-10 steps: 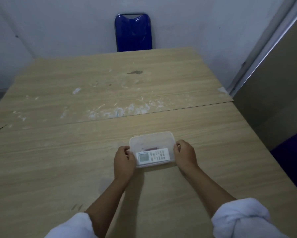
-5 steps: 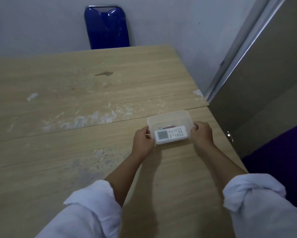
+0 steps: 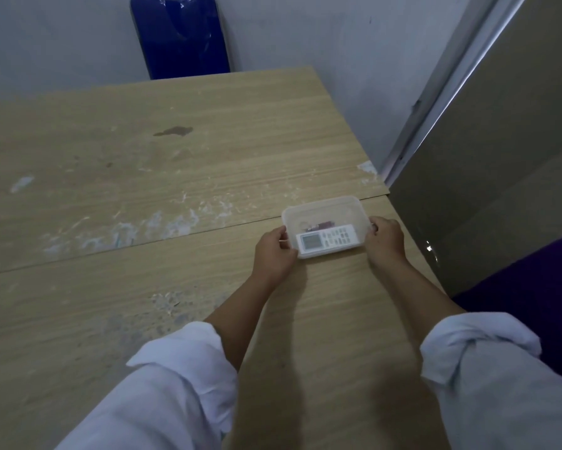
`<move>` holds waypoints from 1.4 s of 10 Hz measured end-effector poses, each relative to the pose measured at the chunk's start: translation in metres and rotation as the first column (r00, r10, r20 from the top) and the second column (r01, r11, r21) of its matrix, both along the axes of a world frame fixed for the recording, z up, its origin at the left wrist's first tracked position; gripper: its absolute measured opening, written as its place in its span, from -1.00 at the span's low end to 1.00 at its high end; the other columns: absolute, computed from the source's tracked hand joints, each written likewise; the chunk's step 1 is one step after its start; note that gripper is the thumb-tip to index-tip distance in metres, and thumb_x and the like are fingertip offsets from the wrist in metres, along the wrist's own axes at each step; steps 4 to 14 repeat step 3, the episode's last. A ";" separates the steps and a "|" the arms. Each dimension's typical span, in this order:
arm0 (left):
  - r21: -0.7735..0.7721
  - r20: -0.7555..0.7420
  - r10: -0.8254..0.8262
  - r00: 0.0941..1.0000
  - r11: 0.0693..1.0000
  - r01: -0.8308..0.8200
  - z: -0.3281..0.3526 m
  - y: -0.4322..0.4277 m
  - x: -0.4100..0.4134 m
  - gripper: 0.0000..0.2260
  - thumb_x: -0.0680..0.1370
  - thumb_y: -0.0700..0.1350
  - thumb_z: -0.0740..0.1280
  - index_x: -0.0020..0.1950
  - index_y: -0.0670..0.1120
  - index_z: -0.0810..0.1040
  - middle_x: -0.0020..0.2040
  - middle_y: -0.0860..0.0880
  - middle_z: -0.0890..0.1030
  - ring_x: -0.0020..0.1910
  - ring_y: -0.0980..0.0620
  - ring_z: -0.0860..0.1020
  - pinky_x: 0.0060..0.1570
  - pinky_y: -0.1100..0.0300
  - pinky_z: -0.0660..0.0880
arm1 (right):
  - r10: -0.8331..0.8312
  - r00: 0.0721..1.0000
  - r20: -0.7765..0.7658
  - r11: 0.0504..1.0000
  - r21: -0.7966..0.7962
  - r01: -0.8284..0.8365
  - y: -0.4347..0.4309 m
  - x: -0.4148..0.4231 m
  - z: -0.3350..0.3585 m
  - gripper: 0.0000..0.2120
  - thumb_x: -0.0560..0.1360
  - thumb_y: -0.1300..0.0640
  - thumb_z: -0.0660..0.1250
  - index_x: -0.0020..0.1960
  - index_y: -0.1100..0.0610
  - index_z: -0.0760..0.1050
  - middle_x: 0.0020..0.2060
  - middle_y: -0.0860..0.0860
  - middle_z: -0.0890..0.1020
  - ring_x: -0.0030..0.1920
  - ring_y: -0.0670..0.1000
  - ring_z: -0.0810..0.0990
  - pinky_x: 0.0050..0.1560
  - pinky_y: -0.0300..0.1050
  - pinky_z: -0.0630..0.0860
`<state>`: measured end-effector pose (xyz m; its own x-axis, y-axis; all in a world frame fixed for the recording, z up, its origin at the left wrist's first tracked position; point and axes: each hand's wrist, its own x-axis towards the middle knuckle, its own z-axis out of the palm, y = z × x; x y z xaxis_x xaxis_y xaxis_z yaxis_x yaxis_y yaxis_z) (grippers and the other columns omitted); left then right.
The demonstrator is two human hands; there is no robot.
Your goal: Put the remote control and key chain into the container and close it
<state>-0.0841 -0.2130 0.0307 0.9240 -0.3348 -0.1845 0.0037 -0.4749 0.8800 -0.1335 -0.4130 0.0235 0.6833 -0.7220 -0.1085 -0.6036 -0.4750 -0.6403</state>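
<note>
A clear plastic container (image 3: 325,207) sits on the wooden table near its right edge. Inside lies a white remote control (image 3: 328,240) with a small screen, along the near wall. Behind it lies a dark reddish key chain (image 3: 318,226). A clear lid seems to lie over the container, though I cannot tell for certain. My left hand (image 3: 274,254) grips the container's left end. My right hand (image 3: 385,241) grips its right end.
The wooden table (image 3: 143,222) has white scuffs and a dark stain, and a seam runs across it. A blue chair (image 3: 180,37) stands against the far wall. A door and metal frame (image 3: 435,102) are to the right, something purple (image 3: 532,297) below it.
Both hands have stayed on the container's ends. The container now lies near the table's right edge, and the view has turned left and closer.
</note>
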 end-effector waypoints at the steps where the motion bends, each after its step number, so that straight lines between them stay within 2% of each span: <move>1: -0.007 -0.079 0.015 0.997 1.000 -0.015 0.004 0.003 -0.002 -0.60 0.42 -0.32 0.34 0.26 -0.20 0.51 0.18 -0.17 0.62 0.08 -0.10 0.61 0.18 0.01 0.54 | -0.004 1.000 -0.015 1.000 0.021 0.005 0.004 -0.004 0.004 -0.61 0.45 0.36 0.13 0.24 0.29 0.49 0.21 0.31 0.48 0.17 0.25 0.51 0.23 -0.05 0.43; 2: -0.030 -0.129 -0.003 0.992 1.000 -0.001 0.007 0.008 -0.003 -0.52 0.45 -0.28 0.38 0.36 -0.22 0.41 0.31 -0.18 0.53 0.19 -0.10 0.57 0.28 0.01 0.48 | 0.005 1.000 -0.023 0.999 0.044 -0.004 0.009 -0.009 0.010 -0.59 0.44 0.34 0.13 0.26 0.27 0.48 0.23 0.28 0.48 0.18 0.24 0.51 0.24 -0.01 0.44; 3: -0.019 -0.114 -0.017 0.993 1.000 0.015 0.019 0.017 -0.008 -0.55 0.45 -0.22 0.39 0.33 -0.18 0.44 0.30 -0.15 0.54 0.20 -0.07 0.55 0.20 0.12 0.47 | 0.021 0.995 -0.097 0.999 0.031 -0.018 0.019 -0.014 0.024 -0.59 0.45 0.27 0.15 0.29 0.23 0.44 0.26 0.27 0.44 0.22 0.27 0.47 0.25 0.07 0.47; 14: -0.019 -0.114 -0.017 0.993 1.000 0.015 0.019 0.017 -0.008 -0.55 0.45 -0.22 0.39 0.33 -0.18 0.44 0.30 -0.15 0.54 0.20 -0.07 0.55 0.20 0.12 0.47 | 0.021 0.995 -0.097 0.999 0.031 -0.018 0.019 -0.014 0.024 -0.59 0.45 0.27 0.15 0.29 0.23 0.44 0.26 0.27 0.44 0.22 0.27 0.47 0.25 0.07 0.47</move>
